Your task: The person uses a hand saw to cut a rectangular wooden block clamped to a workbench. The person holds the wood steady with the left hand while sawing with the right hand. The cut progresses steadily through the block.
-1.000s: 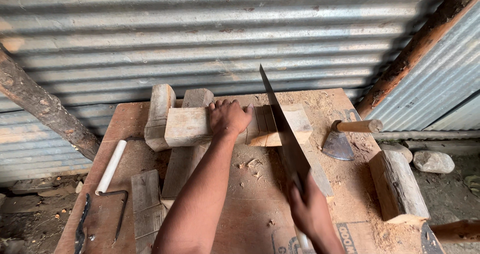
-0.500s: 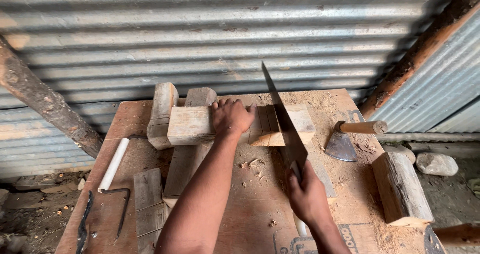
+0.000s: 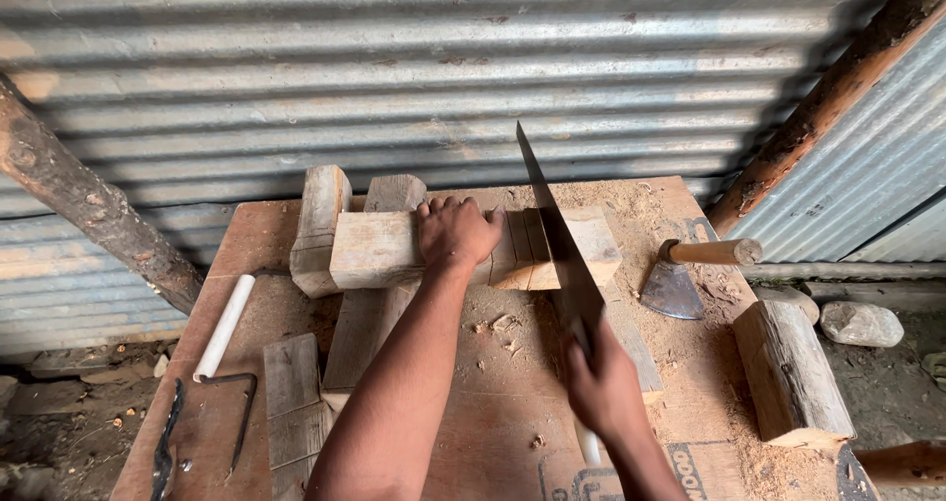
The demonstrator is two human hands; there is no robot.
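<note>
A pale squared wooden block (image 3: 379, 248) lies crosswise on two upright timber pieces on the plywood table (image 3: 493, 412). My left hand (image 3: 455, 233) presses down on the block's middle. My right hand (image 3: 603, 388) grips the handle of a handsaw (image 3: 555, 233), whose long dark blade slants up and away, its edge set into the block near the right end. Wood chips and sawdust lie below the cut.
An axe (image 3: 690, 269) with a wooden handle lies at the table's right, beside a short log (image 3: 790, 371). A white pipe (image 3: 225, 326), a bent metal rod (image 3: 236, 412) and plank offcuts (image 3: 294, 402) lie at left. Corrugated metal sheeting stands behind; a stone (image 3: 861, 323) on the ground at right.
The saw has travelled forward along the cut, my right hand moving closer to the block. My left hand keeps its hold on the block.
</note>
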